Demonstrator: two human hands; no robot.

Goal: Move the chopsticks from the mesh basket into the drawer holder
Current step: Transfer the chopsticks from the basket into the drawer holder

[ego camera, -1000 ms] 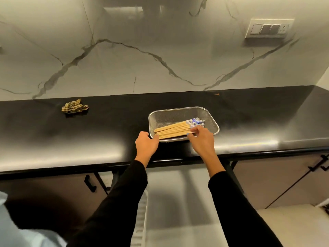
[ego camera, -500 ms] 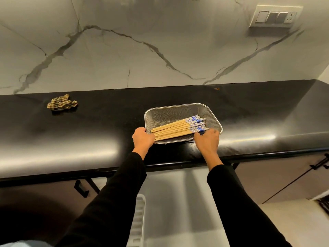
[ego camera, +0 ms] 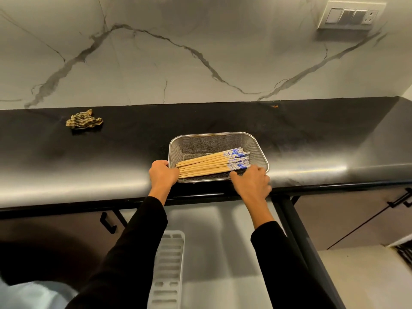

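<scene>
Chopsticks in mesh basket, both hands at its rim

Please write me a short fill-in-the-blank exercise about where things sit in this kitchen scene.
1. The chopsticks lie in the mesh ____.
2. The painted ends of the chopsticks are white and ____.
3. The left hand grips the basket's ____ end.
4. The crumpled checked cloth lies on the black ____.

Missing words: basket; blue; left; countertop
</scene>
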